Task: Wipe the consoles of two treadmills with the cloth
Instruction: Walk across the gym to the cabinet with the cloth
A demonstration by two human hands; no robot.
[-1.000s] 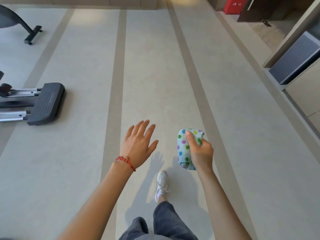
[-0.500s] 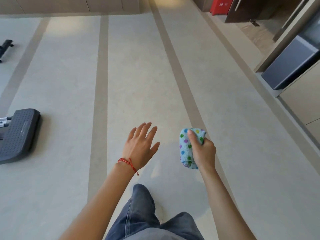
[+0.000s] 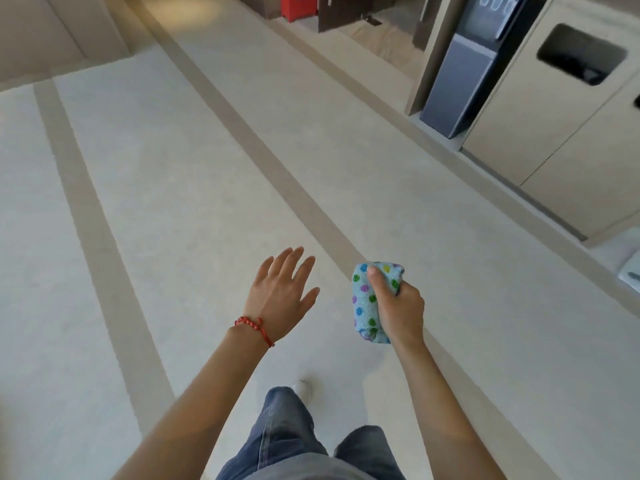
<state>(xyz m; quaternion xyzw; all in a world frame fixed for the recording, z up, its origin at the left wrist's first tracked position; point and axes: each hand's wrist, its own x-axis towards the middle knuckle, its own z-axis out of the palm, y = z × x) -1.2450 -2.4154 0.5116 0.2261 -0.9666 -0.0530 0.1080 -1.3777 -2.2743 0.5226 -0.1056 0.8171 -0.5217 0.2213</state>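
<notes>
My right hand (image 3: 398, 306) is closed around a folded light-blue cloth (image 3: 365, 306) with coloured dots, held upright in front of me, thumb pressed on its top. To its left my left hand (image 3: 282, 294) is held out flat with fingers spread and nothing in it; a red bracelet sits on that wrist. Both hands hover over the pale floor. No treadmill or console is in view.
A grey machine (image 3: 460, 77) stands in a recess along the right wall, beside a beige cabinet with a dark opening (image 3: 581, 55). A red box (image 3: 298, 5) sits at the far end. A white object (image 3: 630, 271) shows at the right edge. My legs are below.
The view has swung to the right: the black exercise machine on the left has left the frame and the right wall units have come closer. My hands keep the same pose.
</notes>
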